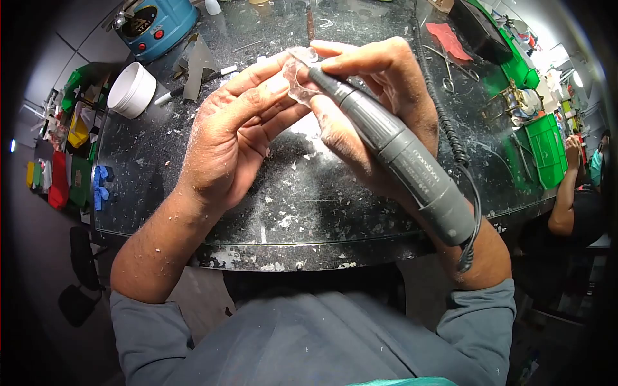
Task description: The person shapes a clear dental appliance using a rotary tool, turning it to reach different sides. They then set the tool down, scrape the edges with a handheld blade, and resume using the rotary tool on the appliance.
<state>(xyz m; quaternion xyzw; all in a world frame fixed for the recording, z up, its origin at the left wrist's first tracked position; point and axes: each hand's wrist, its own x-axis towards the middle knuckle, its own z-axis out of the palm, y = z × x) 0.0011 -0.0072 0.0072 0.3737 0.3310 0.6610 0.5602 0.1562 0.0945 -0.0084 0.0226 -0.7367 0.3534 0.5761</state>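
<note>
Upper centre of the frame, the left hand (222,128) holds a clear piece (297,80); the right hand (386,83) holds a grey rotary handpiece (405,154), its tip at the piece, above the dusty black worktop (290,206).

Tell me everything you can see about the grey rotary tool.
The grey rotary tool is a thick, rounded cylinder that looks like plastic or coated metal. It has a dark tapered nose, a ridged front section, and pale lettering too small to read surely. A black cord, partly coiled, joins its rear. The right hand holds it slanted, nose toward the clear piece in the left hand. Whether the tip touches that piece or spins, I can't tell.
</note>
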